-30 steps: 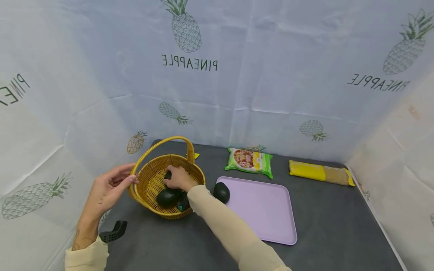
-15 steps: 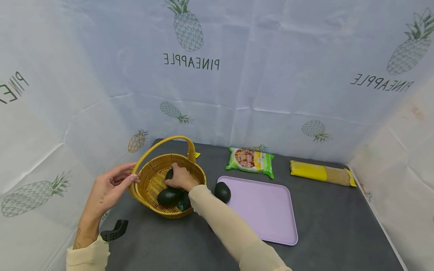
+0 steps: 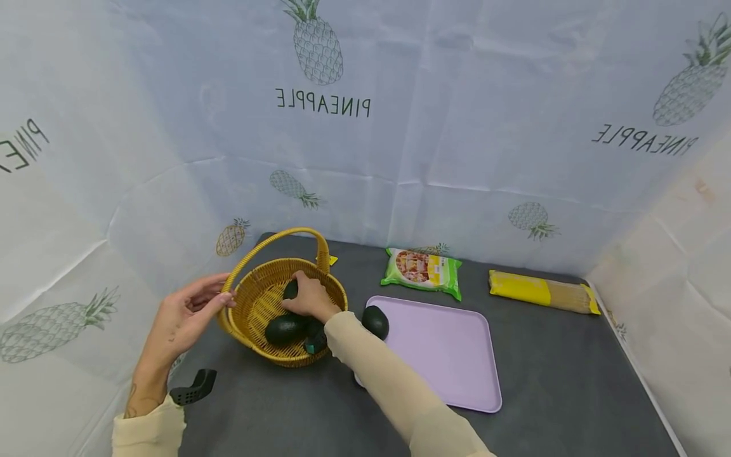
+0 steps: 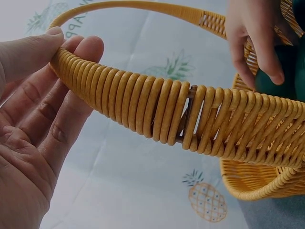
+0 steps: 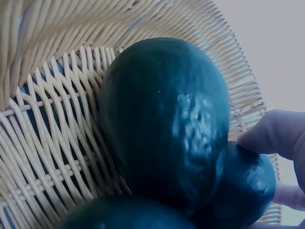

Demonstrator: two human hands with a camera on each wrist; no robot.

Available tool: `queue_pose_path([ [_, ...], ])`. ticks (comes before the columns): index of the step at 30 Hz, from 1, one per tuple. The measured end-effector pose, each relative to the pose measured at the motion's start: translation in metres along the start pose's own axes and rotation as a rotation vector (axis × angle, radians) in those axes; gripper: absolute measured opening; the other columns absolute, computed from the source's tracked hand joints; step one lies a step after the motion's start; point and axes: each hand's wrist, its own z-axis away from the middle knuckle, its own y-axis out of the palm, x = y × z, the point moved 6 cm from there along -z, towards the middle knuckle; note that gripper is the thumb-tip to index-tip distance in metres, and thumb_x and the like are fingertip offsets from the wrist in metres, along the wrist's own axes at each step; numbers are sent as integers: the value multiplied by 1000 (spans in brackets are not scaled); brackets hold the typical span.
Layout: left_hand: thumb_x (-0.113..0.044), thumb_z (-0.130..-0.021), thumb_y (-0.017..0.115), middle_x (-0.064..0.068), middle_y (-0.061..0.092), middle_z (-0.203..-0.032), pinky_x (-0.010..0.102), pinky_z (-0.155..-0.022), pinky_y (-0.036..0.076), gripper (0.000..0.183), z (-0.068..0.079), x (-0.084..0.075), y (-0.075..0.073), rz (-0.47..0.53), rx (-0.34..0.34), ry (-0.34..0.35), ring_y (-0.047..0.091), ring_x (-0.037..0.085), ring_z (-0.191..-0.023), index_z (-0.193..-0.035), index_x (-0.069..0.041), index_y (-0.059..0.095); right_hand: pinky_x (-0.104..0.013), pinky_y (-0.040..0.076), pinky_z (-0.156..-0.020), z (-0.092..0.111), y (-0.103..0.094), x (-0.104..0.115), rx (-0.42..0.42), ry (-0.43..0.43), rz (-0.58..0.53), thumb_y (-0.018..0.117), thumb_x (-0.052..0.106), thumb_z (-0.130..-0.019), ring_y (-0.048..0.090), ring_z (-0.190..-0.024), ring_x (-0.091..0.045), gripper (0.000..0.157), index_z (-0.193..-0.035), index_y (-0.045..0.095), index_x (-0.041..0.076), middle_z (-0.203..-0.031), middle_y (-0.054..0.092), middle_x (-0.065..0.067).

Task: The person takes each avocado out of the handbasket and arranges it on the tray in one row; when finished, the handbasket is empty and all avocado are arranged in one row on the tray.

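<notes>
A yellow wicker basket (image 3: 259,304) with an arched handle stands at the table's left and holds dark green avocados. My left hand (image 3: 188,314) pinches its left rim (image 4: 157,109), thumb on top and fingers (image 4: 71,95) behind. My right hand (image 3: 308,298) reaches inside the basket and curls over one avocado (image 3: 291,289) near the far wall; the same hand (image 4: 255,33) shows in the left wrist view. Close up, a big avocado (image 5: 167,124) fills the right wrist view, with a fingertip (image 5: 271,133) against its side. Another avocado (image 3: 283,329) lies at the basket's front.
One avocado (image 3: 374,322) sits on the left edge of a lilac tray (image 3: 445,355). A green food packet (image 3: 421,273) and a yellow spaghetti pack (image 3: 539,292) lie near the back. A black object (image 3: 193,388) sits front left. Pineapple-print sheets wall the table.
My right hand has shifted slightly toward the far side of the basket, over the avocado there. The left hand and the basket have stayed put.
</notes>
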Motion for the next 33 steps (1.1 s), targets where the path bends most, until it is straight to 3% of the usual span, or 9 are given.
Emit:
queue_pose_path([
  [11, 8, -95, 63, -16, 72, -98, 16, -69, 56, 39, 1, -1, 1, 49, 9, 3, 72, 1, -81, -133, 1, 63, -31, 51, -68, 11, -16, 0, -21, -76, -76, 70, 32, -93, 61, -83, -16, 61, -148, 46, 17, -113, 66, -8],
  [20, 10, -94, 64, -16, 72, -97, 15, -68, 56, 40, -1, -3, 0, 48, 4, 21, 71, 1, -81, -132, 1, 63, -31, 53, -78, 26, -37, 9, -62, -147, -109, 68, 33, -92, 62, -92, -15, 63, -149, 46, 19, -130, 62, -6],
  [33, 10, -94, 63, -9, 73, -96, 15, -69, 56, 40, -1, -2, 0, 59, 5, 30, 71, 1, -81, -133, 2, 63, -34, 53, -74, 50, -71, 3, -108, -174, -175, 68, 37, -92, 63, -87, -17, 63, -149, 45, 23, -120, 65, -6],
])
